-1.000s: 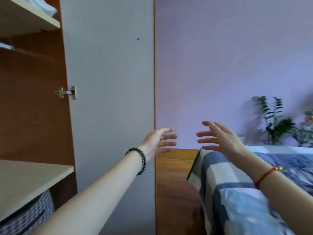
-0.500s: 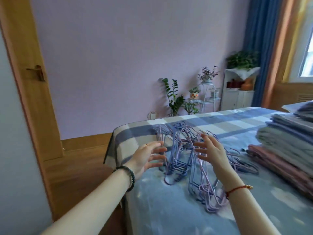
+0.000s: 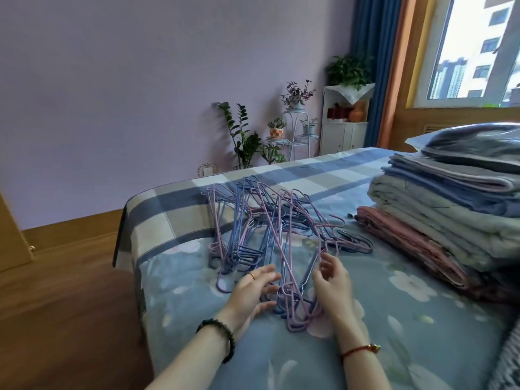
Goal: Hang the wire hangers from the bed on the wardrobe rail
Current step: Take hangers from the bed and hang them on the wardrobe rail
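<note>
A second ago the view was facing the wardrobe; now it is looking down on the bed [image 3: 422, 333], so the person is coming back for more. At 7 o'clock of the wire hangers [image 3: 253, 229] the left hand [image 3: 253, 294] is reaching in with straight, spread fingers. The hangers are lying tangled in the middle of the bed. At 5 o'clock of them the right hand [image 3: 332, 285] is arriving with loosely bent fingers, holding nothing; blur is hiding whether it is touching a wire. The hands are apart, the heap's near end between them. At 3 o'clock folded bedding [image 3: 450, 220] is lying stacked. I judge a grasp is coming next.
</note>
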The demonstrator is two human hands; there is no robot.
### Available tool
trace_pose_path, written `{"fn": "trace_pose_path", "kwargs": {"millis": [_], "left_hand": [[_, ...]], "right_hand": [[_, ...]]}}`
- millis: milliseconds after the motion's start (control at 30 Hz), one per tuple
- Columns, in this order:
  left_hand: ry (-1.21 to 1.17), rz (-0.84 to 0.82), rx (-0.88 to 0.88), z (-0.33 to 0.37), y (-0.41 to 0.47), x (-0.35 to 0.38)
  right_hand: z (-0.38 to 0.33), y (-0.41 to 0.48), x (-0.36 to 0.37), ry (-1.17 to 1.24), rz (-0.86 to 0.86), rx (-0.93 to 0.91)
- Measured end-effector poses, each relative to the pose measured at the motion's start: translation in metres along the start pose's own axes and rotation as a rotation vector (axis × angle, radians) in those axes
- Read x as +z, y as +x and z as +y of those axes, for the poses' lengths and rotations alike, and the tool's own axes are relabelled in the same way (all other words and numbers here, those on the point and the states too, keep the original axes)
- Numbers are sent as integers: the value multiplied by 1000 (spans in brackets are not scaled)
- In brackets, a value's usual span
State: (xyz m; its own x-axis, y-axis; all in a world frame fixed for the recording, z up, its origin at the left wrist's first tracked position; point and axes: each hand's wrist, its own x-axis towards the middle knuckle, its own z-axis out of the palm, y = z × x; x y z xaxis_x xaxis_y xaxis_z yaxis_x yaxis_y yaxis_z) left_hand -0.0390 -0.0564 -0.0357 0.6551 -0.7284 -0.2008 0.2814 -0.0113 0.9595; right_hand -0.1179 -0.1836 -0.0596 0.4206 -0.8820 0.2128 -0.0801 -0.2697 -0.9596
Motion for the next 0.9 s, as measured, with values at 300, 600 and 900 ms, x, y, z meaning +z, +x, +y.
{"fn": "trace_pose_path", "kwargs": {"millis": [300, 600, 900], "left_hand": [[132, 16, 15, -14, 21, 5], [-24, 15, 28, 2, 22, 1], [-93, 12, 216, 56, -12, -33]], "right_hand": [[5, 4, 3, -187, -42, 31], [-7, 3, -2, 143, -184, 123], [-60, -27, 12, 485, -377, 23]]}}
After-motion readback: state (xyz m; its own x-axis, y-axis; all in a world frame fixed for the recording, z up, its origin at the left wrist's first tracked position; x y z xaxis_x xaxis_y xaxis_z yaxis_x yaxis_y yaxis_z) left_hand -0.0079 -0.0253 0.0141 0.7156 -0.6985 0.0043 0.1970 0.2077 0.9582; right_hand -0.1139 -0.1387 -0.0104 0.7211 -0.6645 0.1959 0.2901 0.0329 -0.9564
